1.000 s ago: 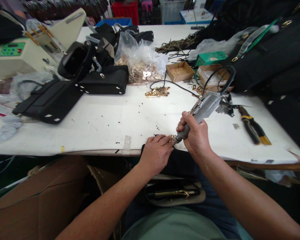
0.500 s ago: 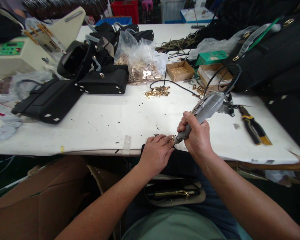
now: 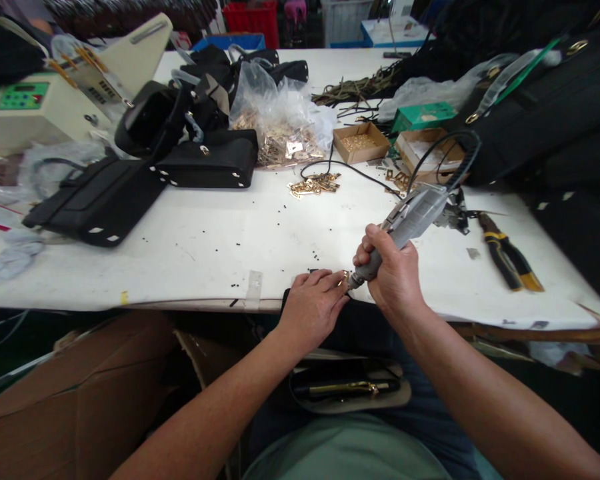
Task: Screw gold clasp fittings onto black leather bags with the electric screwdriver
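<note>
My right hand (image 3: pixel 394 275) is wrapped round a grey corded power tool (image 3: pixel 405 223), tilted with its tip down at the front edge of the white table (image 3: pixel 205 247). The tip meets a small gold metal fitting (image 3: pixel 345 277) on a black piece at the table edge. My left hand (image 3: pixel 314 307) lies closed over that black piece, fingers pinching beside the fitting. A black bag with a gold bar (image 3: pixel 347 387) rests in my lap below.
Black bags (image 3: pixel 130 180) lie at the left, next to a cream machine (image 3: pixel 40 100). A plastic bag of gold hardware (image 3: pixel 280 127), small cardboard boxes (image 3: pixel 359 142) and loose gold parts (image 3: pixel 314 185) sit further back. Yellow-handled pliers (image 3: pixel 507 253) lie at the right. A cardboard box (image 3: pixel 75 393) stands below left.
Almost nothing moved; the tool's rear end and cord shifted slightly while both hands stayed at the fitting.
</note>
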Motion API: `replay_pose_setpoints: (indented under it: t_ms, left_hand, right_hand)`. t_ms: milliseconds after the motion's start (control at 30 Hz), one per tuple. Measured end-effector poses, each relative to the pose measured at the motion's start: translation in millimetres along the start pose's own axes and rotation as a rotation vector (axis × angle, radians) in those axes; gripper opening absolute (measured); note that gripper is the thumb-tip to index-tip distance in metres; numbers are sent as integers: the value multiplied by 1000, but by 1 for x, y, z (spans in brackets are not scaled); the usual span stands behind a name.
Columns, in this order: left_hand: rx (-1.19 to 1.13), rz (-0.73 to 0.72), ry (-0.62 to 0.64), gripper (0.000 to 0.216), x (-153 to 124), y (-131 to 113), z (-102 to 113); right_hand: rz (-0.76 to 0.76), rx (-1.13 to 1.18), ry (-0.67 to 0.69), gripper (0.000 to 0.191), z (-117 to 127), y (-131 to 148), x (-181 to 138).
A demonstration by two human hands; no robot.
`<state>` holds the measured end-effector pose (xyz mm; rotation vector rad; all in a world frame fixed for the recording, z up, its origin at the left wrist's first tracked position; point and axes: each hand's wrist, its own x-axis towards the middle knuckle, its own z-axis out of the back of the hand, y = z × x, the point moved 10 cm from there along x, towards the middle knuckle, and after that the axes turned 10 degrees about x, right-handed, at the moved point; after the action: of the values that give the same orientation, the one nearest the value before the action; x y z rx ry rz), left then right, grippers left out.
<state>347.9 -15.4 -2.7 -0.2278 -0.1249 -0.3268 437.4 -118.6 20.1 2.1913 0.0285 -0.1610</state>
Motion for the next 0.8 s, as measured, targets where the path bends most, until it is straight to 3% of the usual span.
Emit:
replay_pose_setpoints:
  t_ms: [433,667,800]
  left_hand:
    - [-11,0,-1,32,0,0,1]
    - [2,-10,0,30,1,-2,3]
    - [10,-4,8,30,2,-1,3]
  right_hand:
    - [17,-1,7,32,-2,7,1]
    - [192,-52,-22,29,1,31,16]
    - [240,-150,-16,29,-1,25,23]
